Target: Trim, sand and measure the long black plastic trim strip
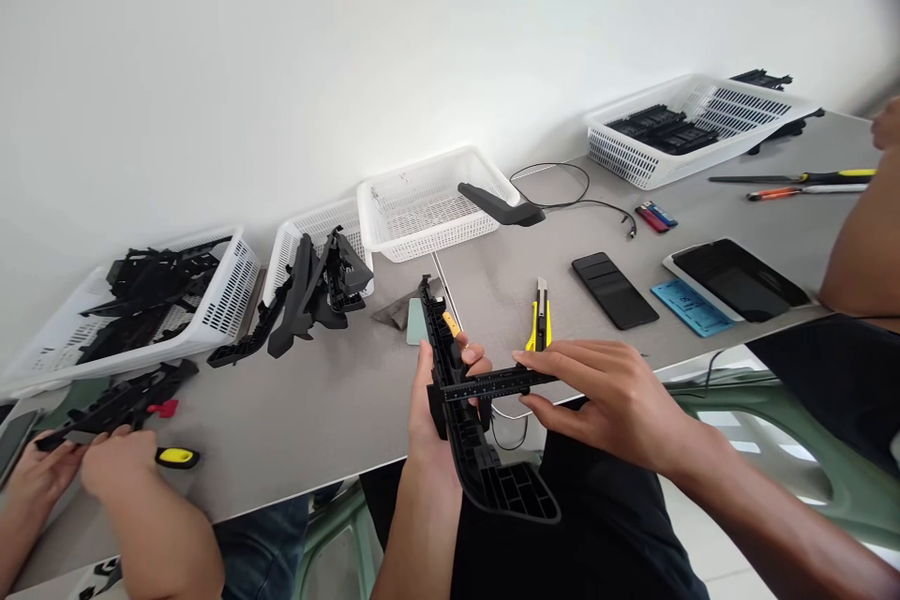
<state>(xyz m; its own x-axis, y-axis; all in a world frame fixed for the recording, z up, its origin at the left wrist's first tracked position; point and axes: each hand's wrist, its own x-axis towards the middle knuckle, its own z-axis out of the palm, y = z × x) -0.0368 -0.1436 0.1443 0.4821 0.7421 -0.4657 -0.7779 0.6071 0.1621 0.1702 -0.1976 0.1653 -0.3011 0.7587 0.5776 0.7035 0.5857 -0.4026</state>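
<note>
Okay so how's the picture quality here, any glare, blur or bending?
Head view: even daylight, soft shadows under the baskets; the wall is nearly washed out white. The table edge bows from wide-lens distortion. The left hand, right hand, black part and caliper are sharp; the top right corner is smeared.

Nothing here is reading clearly as words or numbers. The black caliper (pixel 492 384) is showing a row of fine pale scale marks along its beam, but the figures are coming out too small to make out. The blue card (pixel 692 307) lying beside the tablet (pixel 738 278) is carrying some dark print, and it is blurring into smudges. No brand or label is showing on the white baskets (pixel 422 206) or the yellow utility knife (pixel 539 319).
</note>
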